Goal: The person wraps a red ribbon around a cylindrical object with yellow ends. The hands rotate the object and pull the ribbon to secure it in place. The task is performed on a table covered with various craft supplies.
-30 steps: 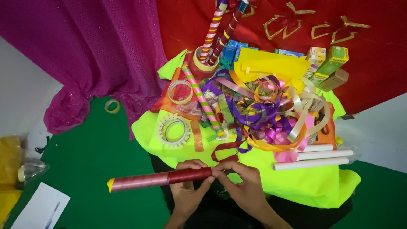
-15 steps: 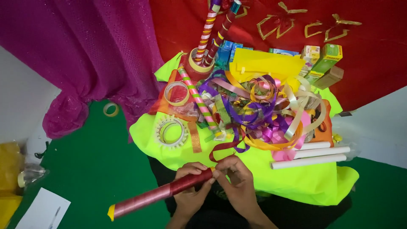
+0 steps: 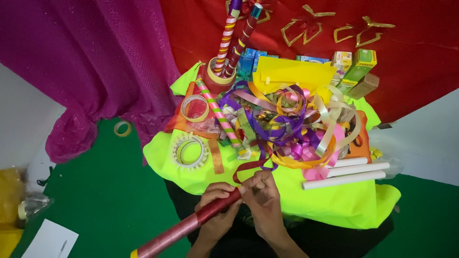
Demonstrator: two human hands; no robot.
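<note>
Compared with a second ago, the red ribbon-wrapped stick (image 3: 191,227) has swung from nearly level to a steep slant: its yellow-tipped far end now drops toward the lower left over the green floor covering (image 3: 95,205), while its upper end stays at the near edge of the neon yellow cloth (image 3: 334,205). Both hands have shifted a little to the right with it.

At the far edge of the cloth a round cup (image 3: 221,76) holds two upright striped sticks (image 3: 227,38), with a roll of yellow tape around its rim. Behind it stand small blue boxes (image 3: 248,59), and toward the far right corner lie green and tan cartons (image 3: 361,71). The middle of the cloth carries a heap of curled ribbons (image 3: 287,129) in purple, gold, pink and cream, under a sheet of yellow paper (image 3: 291,74). A pink-and-green striped stick (image 3: 220,117) lies slanted beside the heap, a tape roll (image 3: 194,107) sits at the left edge, and a toothed ring of tape (image 3: 190,151) lies near the near left corner. Three white rods (image 3: 349,172) lie side by side toward the right edge.

The left hand (image 3: 217,215) is curled closed around the wrapped stick just below its upper end. The right hand (image 3: 260,198) has its fingers pinched narrowly at the stick's upper end, holding a dark red ribbon strand (image 3: 251,165) that loops up toward the heap.
</note>
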